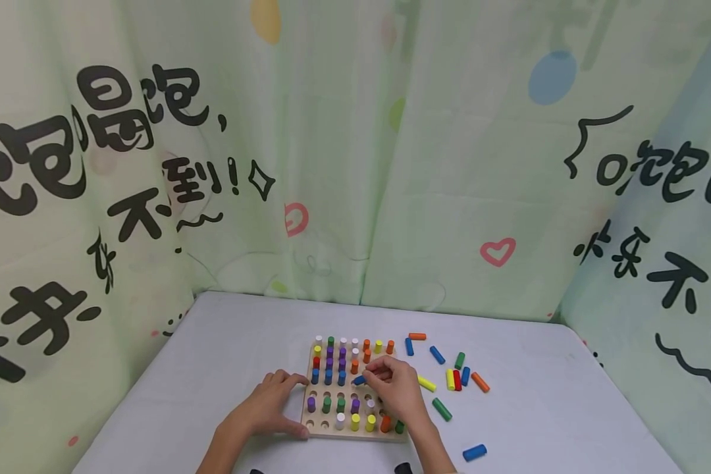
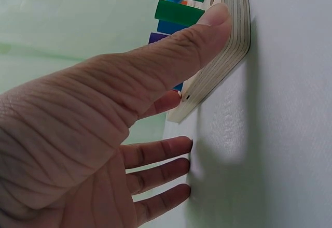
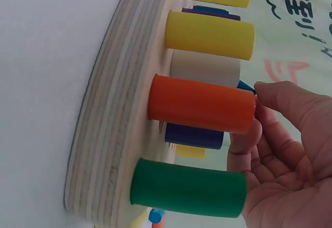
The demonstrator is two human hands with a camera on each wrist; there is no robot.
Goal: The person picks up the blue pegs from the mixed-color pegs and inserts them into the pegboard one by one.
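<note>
A wooden pegboard (image 1: 316,431) holds rows of coloured pegs on the white table. My left hand (image 1: 266,408) rests at its left side, the thumb on the near corner and the index fingertip farther up the edge. The other left fingers (image 2: 161,175) extend straight along the table in the left wrist view. Between thumb and fingers my right hand (image 1: 399,388) pinches a blue peg (image 1: 359,380), tilted over the board's middle rows. That peg is mostly hidden in the right wrist view, behind a standing orange peg (image 3: 202,103) and a white peg (image 3: 205,68).
Loose pegs lie right of the board, among them a green peg (image 1: 442,409), an orange peg (image 1: 480,382) and, nearer, a blue peg (image 1: 474,452). Two dark objects show at the bottom edge. A printed curtain (image 1: 355,164) hangs behind the table.
</note>
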